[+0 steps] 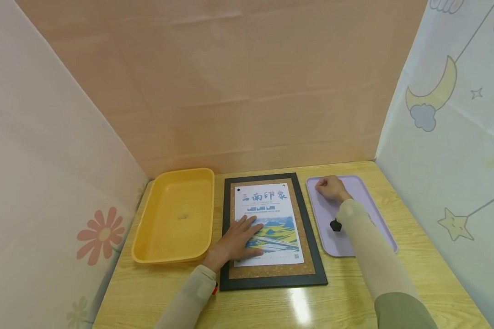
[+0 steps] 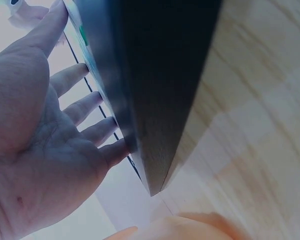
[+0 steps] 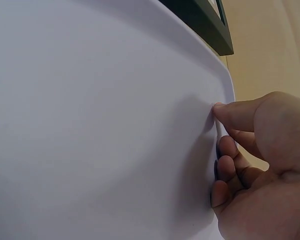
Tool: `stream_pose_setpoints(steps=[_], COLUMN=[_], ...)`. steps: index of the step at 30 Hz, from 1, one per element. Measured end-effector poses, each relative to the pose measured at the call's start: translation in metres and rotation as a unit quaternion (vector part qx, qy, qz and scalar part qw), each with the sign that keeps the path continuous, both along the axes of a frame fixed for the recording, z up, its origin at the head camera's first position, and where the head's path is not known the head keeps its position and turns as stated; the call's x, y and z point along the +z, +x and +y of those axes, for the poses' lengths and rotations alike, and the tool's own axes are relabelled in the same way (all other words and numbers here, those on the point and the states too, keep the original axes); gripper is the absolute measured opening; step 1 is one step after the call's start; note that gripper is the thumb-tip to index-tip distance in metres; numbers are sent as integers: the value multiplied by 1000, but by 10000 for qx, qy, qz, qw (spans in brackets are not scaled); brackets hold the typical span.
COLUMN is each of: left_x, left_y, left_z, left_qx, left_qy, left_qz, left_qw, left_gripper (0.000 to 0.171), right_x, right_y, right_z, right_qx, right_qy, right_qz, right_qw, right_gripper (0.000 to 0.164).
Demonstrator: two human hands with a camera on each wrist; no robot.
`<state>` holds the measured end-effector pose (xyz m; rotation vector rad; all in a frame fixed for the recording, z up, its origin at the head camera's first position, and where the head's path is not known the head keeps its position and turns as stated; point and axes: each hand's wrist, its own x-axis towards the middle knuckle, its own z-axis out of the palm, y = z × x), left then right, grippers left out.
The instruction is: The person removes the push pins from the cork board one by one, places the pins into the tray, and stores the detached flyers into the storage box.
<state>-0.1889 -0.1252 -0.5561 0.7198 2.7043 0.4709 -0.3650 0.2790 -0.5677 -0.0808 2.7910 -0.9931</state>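
A printed poster (image 1: 267, 212) with a landscape picture and large characters lies on a cork board (image 1: 271, 273) in a black frame (image 1: 280, 281). A small black dot, like a pin head (image 1: 238, 189), marks its upper left corner; a pale round spot (image 1: 283, 185) is at the upper right. My left hand (image 1: 240, 240) rests flat on the poster's lower left, fingers spread. My right hand (image 1: 331, 188) is at the far left corner of the lavender tray (image 1: 327, 244), fingers curled, thumb tip (image 3: 219, 106) right at the tray's rim. I cannot tell whether it pinches something small.
A yellow plastic tray (image 1: 173, 219) stands left of the frame. Everything is on a wood-grain table (image 1: 267, 306), with an orange-beige sheet (image 1: 251, 91) behind and pale printed sheets at both sides. A small black object (image 1: 335, 225) shows beside the right sleeve.
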Motion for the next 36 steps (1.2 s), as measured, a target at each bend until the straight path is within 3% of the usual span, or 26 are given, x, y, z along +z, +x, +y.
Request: stream_pose_setpoints(steps=[11, 22, 31, 36], left_x=[0, 1, -2, 0], left_y=[0, 0, 0, 0], left_z=[0, 0, -1, 0], left_qx=[6, -3, -10, 14], left_qy=[-15, 51, -37, -2], left_qz=[3, -6, 26, 27], left_qw=[10000, 10000, 10000, 10000], left_gripper=[86, 86, 86, 86], right_x=[-1, 13, 18, 25], right_y=[0, 13, 17, 17], right_z=[3, 9, -5, -25], right_qx=[73, 86, 266, 349], right_qy=[-58, -232, -445, -682], right_qz=[58, -42, 633, 743], right_qw=[9999, 9997, 9966, 9943], right_gripper=[24, 39, 40, 40])
